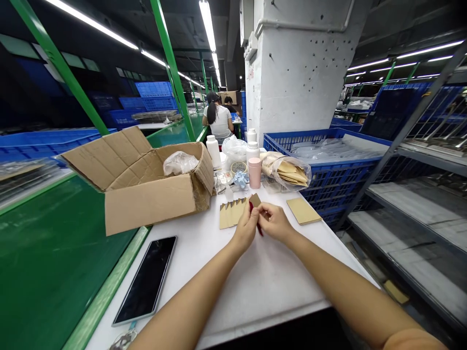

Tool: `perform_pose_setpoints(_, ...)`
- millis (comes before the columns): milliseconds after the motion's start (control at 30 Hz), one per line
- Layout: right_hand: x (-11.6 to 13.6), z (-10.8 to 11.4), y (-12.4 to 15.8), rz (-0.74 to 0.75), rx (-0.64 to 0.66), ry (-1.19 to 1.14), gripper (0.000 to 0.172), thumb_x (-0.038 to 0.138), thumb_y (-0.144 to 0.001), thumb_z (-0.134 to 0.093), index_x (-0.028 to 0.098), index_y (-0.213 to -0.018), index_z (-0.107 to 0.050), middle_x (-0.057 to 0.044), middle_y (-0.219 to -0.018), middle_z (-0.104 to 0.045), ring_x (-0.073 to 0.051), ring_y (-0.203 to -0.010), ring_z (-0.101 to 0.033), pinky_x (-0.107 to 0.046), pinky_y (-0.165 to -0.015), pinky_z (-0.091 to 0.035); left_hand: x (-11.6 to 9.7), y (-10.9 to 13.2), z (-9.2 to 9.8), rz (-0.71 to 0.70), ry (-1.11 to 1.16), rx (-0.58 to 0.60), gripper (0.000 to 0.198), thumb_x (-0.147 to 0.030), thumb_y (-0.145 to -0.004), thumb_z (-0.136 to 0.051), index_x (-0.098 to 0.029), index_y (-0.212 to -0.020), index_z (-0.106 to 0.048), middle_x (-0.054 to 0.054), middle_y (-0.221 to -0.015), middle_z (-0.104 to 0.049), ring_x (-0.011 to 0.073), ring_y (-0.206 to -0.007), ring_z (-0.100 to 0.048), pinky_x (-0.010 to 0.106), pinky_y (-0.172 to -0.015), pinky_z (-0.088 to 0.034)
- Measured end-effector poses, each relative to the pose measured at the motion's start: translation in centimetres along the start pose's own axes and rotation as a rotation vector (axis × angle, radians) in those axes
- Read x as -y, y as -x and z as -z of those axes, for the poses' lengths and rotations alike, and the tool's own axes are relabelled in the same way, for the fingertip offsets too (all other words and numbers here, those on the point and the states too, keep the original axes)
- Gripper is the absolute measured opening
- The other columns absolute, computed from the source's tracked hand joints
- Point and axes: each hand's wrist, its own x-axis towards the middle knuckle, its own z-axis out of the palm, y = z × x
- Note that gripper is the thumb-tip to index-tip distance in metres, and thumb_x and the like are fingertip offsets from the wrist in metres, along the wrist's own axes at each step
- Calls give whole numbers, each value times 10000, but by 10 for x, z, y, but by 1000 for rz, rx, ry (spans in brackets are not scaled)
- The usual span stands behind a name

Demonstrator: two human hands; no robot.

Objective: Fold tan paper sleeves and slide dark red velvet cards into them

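Both hands meet above the white table [262,287]. My left hand [245,228] and my right hand [274,221] are closed in a pinch on a small tan paper envelope [255,200], and a thin dark red piece [259,227] shows between the fingers. Just behind the hands lies a fanned row of tan envelopes [231,213]. A separate flat tan stack [303,210] rests to the right of my right hand.
An open cardboard box [146,187] holding a plastic bag stands at the left. A phone [148,279] lies by the green conveyor [47,253]. White bottles [213,150], a pink cup [254,172], a bag of envelopes [290,172] and a blue crate [328,158] stand behind. People work further back.
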Motion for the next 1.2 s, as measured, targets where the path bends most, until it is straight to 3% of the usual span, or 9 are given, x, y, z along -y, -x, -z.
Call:
perform_pose_setpoints(100, 4, -8, 6, 38, 23, -80, 136, 219, -775, -488, 202, -700, -601, 5, -657, -620, -126, -586, -553, -220, -550, -433, 1, -1, 2, 17, 34, -44, 519, -419, -927, -360, -212, -1397, -283, 89, -1316, -493, 228, -1230, -441, 360, -1001, -400)
perform_pose_setpoints(300, 0, 3, 3, -59, -62, -209, 99, 219, -758, -521, 194, -750, -616, -14, -718, -654, -145, -646, -607, -244, -620, -490, -5, 1, 4, -133, 10, -8, 490, -297, -940, -333, -202, -1413, -246, 62, -1448, -326, 209, -1320, -306, 357, -1099, -246)
perform_pose_setpoints(433, 7, 3, 5, -69, -163, -212, 98, 226, -754, -540, 191, -759, -632, -32, -763, -674, -162, -705, -626, -273, -679, -508, -7, 3, 3, -165, -107, 17, 516, -232, -936, -316, -228, -1434, -181, 70, -1396, -406, 212, -1251, -405, 362, -1045, -325)
perform_pose_setpoints(600, 14, 0, 9, -110, -185, -277, 82, 227, -742, -563, 192, -741, -637, -26, -722, -670, -172, -715, -632, -291, -700, -513, -2, 5, 3, -254, -191, 77, 551, -192, -920, -339, -240, -1438, -161, 88, -1241, -530, 193, -1085, -533, 342, -945, -417)
perform_pose_setpoints(933, 20, 2, 10, -200, -220, -404, 73, 242, -715, -604, 174, -692, -622, -29, -684, -655, -157, -650, -611, -267, -635, -497, 0, 4, 6, -377, -288, 118, 622, -144, -919, -330, -256, -1449, -26, 127, -1407, -369, 223, -1261, -396, 405, -1008, -367)
perform_pose_setpoints(1200, 18, 3, 9, -207, -224, -438, 57, 227, -702, -615, 176, -681, -631, -19, -667, -650, -150, -630, -605, -261, -626, -485, -3, 4, 7, -404, -379, 108, 639, -101, -902, -317, -286, -1448, -41, 126, -1403, -373, 265, -1237, -426, 464, -988, -389)
